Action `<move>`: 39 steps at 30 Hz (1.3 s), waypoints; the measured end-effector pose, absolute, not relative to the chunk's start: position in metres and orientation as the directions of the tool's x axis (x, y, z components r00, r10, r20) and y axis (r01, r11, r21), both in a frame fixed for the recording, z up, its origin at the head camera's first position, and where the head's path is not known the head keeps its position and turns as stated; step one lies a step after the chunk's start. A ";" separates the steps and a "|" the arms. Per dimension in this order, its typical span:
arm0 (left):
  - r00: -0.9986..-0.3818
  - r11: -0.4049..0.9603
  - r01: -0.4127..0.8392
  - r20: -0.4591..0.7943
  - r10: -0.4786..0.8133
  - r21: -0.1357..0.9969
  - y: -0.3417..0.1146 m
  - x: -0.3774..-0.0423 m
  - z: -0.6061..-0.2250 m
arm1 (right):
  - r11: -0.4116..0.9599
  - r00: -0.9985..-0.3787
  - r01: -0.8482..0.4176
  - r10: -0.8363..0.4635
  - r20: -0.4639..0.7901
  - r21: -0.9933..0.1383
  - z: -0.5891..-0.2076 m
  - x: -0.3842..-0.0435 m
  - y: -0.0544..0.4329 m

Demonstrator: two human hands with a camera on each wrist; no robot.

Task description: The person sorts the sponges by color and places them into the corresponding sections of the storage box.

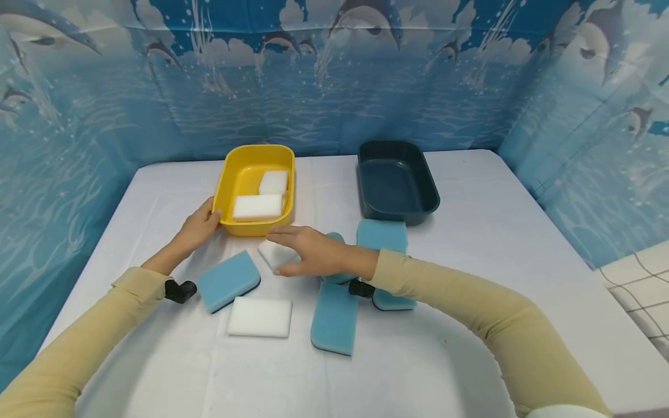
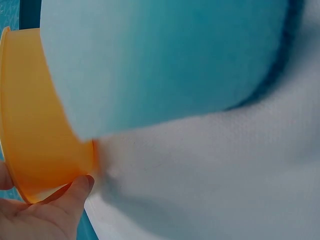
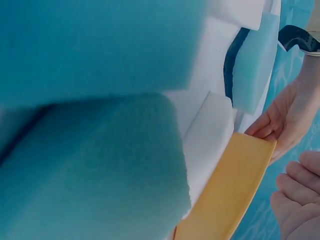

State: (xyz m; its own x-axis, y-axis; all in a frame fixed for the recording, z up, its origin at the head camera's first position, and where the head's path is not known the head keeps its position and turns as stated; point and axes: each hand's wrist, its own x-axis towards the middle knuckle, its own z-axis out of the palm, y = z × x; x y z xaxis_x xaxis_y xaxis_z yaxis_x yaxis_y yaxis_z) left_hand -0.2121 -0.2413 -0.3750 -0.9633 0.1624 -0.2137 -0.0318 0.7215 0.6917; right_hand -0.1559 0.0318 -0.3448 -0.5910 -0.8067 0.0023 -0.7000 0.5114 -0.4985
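Note:
My left hand grips the near left corner of a yellow plastic tub; in the left wrist view its thumb lies against the tub's wall. Two white sponges are inside the tub. Above the table, just in front of the tub, my right hand hovers with fingers extended and holds nothing. Partly hidden below it is another white sponge. Nearest the left wrist lies a blue sponge with a dark underside.
A dark blue tub stands at the back right. Several blue sponges lie around and under the right forearm, some overlapping. One white sponge lies nearer the front. A dolphin-print curtain hangs behind the white-covered table.

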 end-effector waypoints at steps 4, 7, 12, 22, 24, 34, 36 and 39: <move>-0.962 0.719 -0.027 -0.213 0.169 0.694 -0.242 -0.212 -0.377 | 0.529 -0.601 -0.678 -0.799 -0.030 -0.510 -0.348 -0.151 0.032; -0.962 0.721 -0.028 -0.214 0.168 0.693 -0.242 -0.212 -0.377 | 0.540 -0.601 -0.664 -0.797 -0.060 -0.518 -0.350 -0.148 0.032; -0.964 0.727 -0.038 -0.218 0.155 0.686 -0.242 -0.212 -0.378 | 0.524 -0.580 -0.687 -0.813 -0.053 -0.503 -0.355 -0.140 0.032; -0.964 0.732 -0.037 -0.217 0.153 0.680 -0.242 -0.212 -0.378 | 0.507 -0.537 -0.712 -0.839 -0.089 -0.486 -0.363 -0.123 0.031; -0.964 0.733 -0.038 -0.218 0.152 0.679 -0.242 -0.212 -0.377 | 0.509 -0.534 -0.714 -0.840 -0.095 -0.482 -0.364 -0.120 0.031; -0.964 0.732 -0.031 -0.215 0.159 0.680 -0.241 -0.210 -0.374 | 0.518 -0.521 -0.719 -0.843 -0.135 -0.464 -0.366 -0.113 0.030; -0.964 0.730 -0.028 -0.213 0.162 0.683 -0.241 -0.210 -0.374 | 0.519 -0.516 -0.724 -0.844 -0.144 -0.455 -0.368 -0.111 0.029; -0.963 0.729 -0.026 -0.211 0.164 0.684 -0.241 -0.210 -0.374 | 0.528 -0.512 -0.725 -0.843 -0.167 -0.443 -0.370 -0.109 0.027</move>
State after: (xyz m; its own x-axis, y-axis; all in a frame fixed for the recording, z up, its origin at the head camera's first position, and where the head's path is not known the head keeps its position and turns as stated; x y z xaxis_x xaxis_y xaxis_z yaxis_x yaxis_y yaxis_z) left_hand -0.2100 -0.2414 -0.3739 -0.9635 0.1644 -0.2115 -0.0258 0.7289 0.6841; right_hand -0.1088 0.0272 -0.3697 -0.5118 -0.8427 -0.1672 -0.7246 0.5279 -0.4431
